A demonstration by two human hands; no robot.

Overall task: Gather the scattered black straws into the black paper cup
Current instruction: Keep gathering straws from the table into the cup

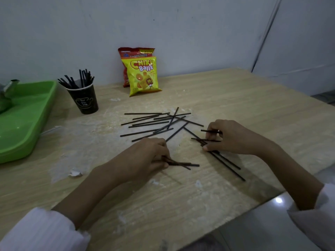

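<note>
Several black straws (154, 122) lie scattered in a loose pile at the middle of the wooden table (235, 98). The black paper cup (85, 100) stands upright at the back left with several straws sticking out of it. My left hand (145, 158) rests on the table below the pile, fingers curled round a few straws (183, 164) that poke out to the right. My right hand (233, 136) is to the right of the pile and pinches several straws (210, 140); two long straws (230, 167) run out from under it toward the table's near edge.
A green plastic tray (27, 120) lies at the left edge with a metal object in it. Two snack bags (143, 75) lean against the wall behind the pile. A scrap of torn paper (75, 173) lies near my left forearm. The table's near right corner drops off to the floor.
</note>
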